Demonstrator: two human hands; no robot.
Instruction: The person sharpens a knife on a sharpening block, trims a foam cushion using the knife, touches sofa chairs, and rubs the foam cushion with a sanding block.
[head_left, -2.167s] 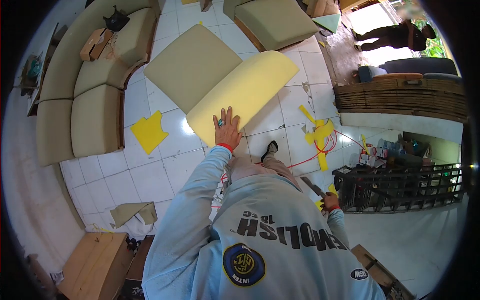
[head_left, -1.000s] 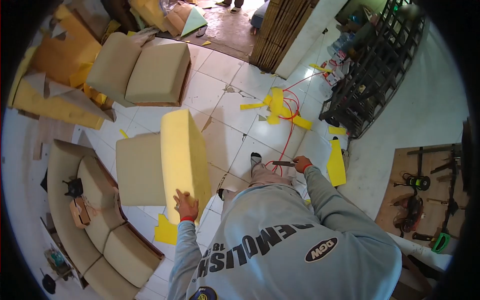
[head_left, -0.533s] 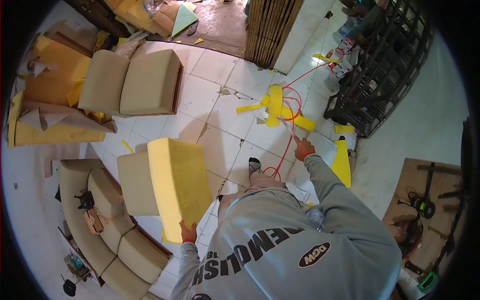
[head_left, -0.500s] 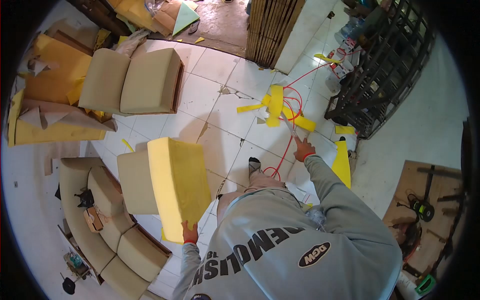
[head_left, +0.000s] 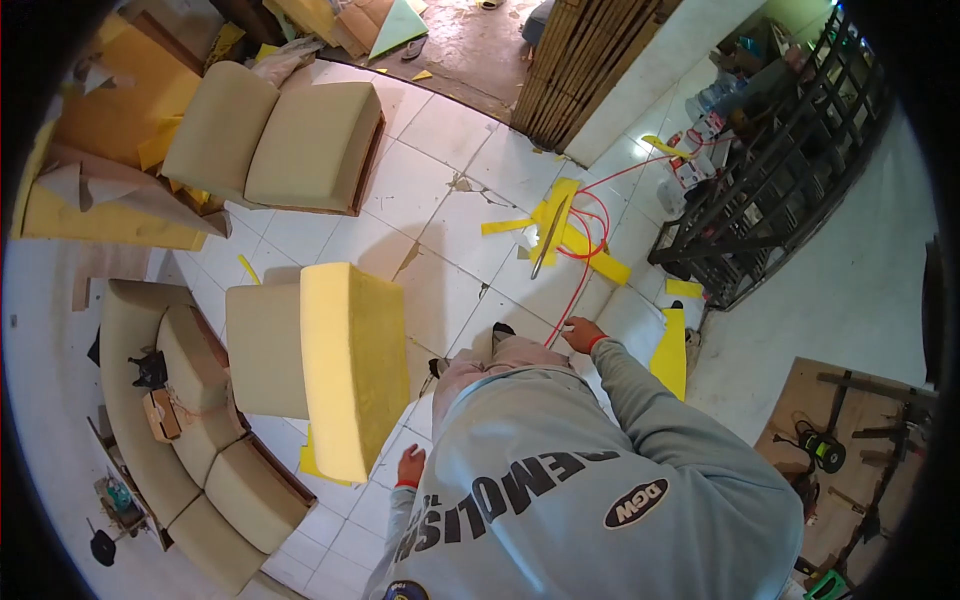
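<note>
Near the right edge of the yellow foam block (head_left: 355,370), my left hand (head_left: 411,466) is off the foam and holds nothing, its fingers loosely bent. The foam stands against a beige cushion (head_left: 265,350) on the tiles. My right hand (head_left: 582,335) is empty, fingers partly spread, above the floor by my legs. Beyond it a long knife (head_left: 552,236) shows over yellow foam scraps (head_left: 570,212); whether it rests on them or is in the air I cannot tell. A red hose (head_left: 572,300) runs beside the scraps.
A curved beige sofa (head_left: 215,460) with a cardboard box (head_left: 161,415) is at the left. Behind is a beige seat (head_left: 312,140). At the right are a black metal rack (head_left: 770,210) and a board with tools (head_left: 790,415). Foam sheets (head_left: 100,215) lie back left.
My left hand has let go of the foam block and moved down and right. The knife has left my right hand and is now farther forward, over the scraps.
</note>
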